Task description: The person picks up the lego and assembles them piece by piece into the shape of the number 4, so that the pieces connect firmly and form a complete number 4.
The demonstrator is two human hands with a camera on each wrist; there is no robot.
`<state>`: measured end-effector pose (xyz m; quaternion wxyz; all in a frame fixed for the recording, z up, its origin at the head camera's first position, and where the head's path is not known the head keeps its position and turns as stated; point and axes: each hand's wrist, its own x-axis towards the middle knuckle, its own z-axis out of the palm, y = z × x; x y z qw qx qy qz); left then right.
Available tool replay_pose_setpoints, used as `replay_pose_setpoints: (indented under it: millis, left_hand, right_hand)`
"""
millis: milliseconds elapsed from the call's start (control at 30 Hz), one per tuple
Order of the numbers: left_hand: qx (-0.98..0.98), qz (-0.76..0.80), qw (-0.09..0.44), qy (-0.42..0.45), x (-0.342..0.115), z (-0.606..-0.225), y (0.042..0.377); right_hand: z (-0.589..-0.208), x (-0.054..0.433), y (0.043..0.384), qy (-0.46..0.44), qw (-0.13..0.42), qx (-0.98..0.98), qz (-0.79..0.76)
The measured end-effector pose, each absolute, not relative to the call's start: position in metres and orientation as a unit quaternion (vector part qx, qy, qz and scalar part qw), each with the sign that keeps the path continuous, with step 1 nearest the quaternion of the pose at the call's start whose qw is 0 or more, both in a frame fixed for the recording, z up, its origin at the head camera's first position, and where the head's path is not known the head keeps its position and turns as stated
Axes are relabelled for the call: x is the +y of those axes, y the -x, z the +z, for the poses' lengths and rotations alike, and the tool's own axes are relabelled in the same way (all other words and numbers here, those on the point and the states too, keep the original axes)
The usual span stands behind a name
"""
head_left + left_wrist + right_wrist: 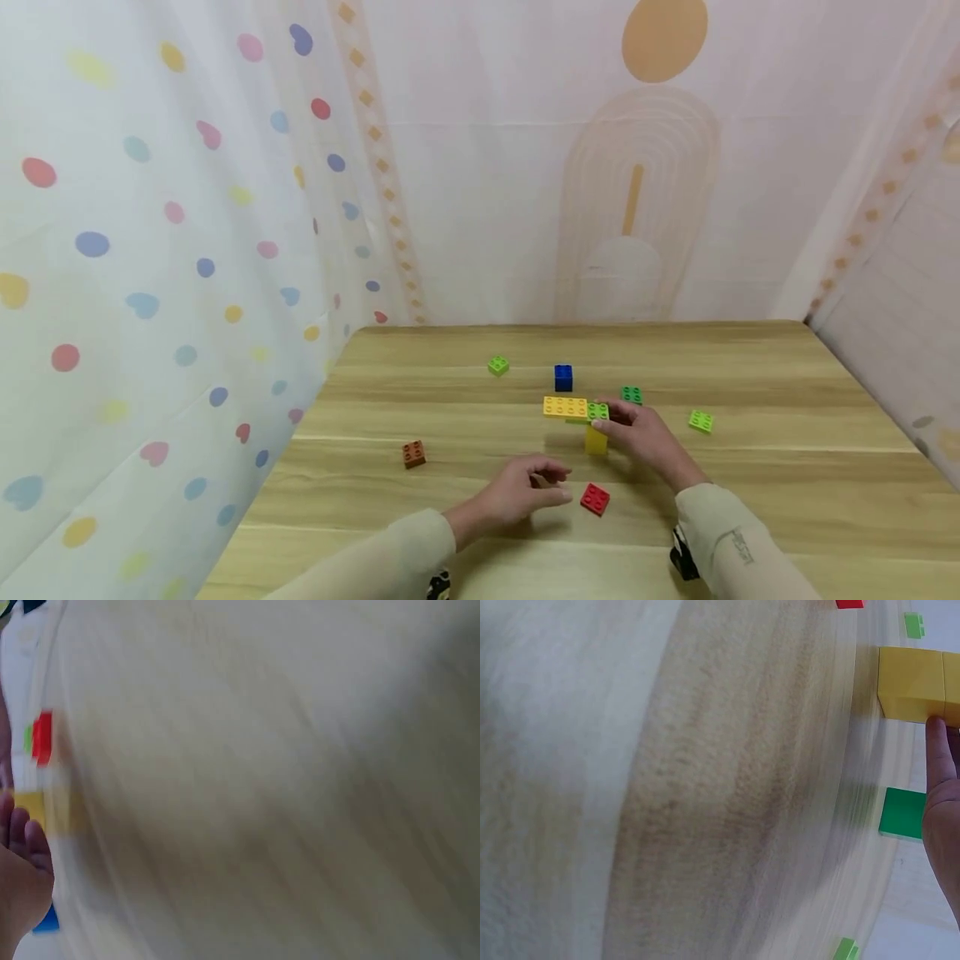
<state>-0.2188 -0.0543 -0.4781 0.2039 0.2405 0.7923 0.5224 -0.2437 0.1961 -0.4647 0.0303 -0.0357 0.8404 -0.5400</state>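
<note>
My right hand (637, 433) grips a stack of toy building bricks. Yellow bricks (596, 442) form its upright part, and a light green brick (597, 412) sits on top between thumb and fingers. A flat orange-yellow brick (565, 407) juts out to the left at the top. In the right wrist view a finger lies against the yellow bricks (911, 684). My left hand (517, 492) holds nothing, its fingers loosely bent over the table. Just right of its fingertips lies a red brick (595, 498). The left wrist view is blurred and shows the hand (22, 877) at the edge.
Behind the stack are a blue brick (563, 378) and a dark green brick (632, 395). Light green bricks lie at the back (498, 365) and to the right (701, 422). A brown brick (413, 454) is on the left of the wooden table (337, 500). Patterned curtains (480, 167) hang around it.
</note>
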Motion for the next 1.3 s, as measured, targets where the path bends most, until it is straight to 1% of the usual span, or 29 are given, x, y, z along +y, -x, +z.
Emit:
replay_pose_setpoints:
  millis: [267, 500, 633, 767, 933, 1067, 1300]
  left_hand:
    - [0.790, 0.522, 0.201, -0.249, -0.025, -0.487, 0.216]
    - [0.807, 0.494, 0.196, -0.259, -0.020, -0.493, 0.224]
    - [0.820, 0.466, 0.202, -0.265, -0.021, -0.493, 0.229]
    - [0.831, 0.423, 0.197, -0.302, -0.019, -0.494, 0.234]
    - [0.839, 0.363, 0.173, -0.367, -0.017, -0.495, 0.236]
    - [0.842, 0.343, 0.169, -0.379, -0.018, -0.496, 0.238]
    - [0.839, 0.354, 0.160, -0.381, -0.018, -0.494, 0.238]
  right_hand:
    - [-0.466, 0.195, 0.244, 0.053, 0.022, 0.833, -0.550]
    - [-0.464, 0.194, 0.243, 0.053, 0.018, 0.832, -0.552]
    - [-0.462, 0.193, 0.243, 0.056, 0.020, 0.829, -0.557]
    - [-0.465, 0.194, 0.243, 0.047, 0.025, 0.830, -0.556]
    - [-0.469, 0.195, 0.243, 0.040, 0.027, 0.830, -0.555]
    - [-0.470, 0.193, 0.243, 0.046, 0.026, 0.827, -0.560]
    - [-0.469, 0.195, 0.245, 0.042, 0.015, 0.832, -0.554]
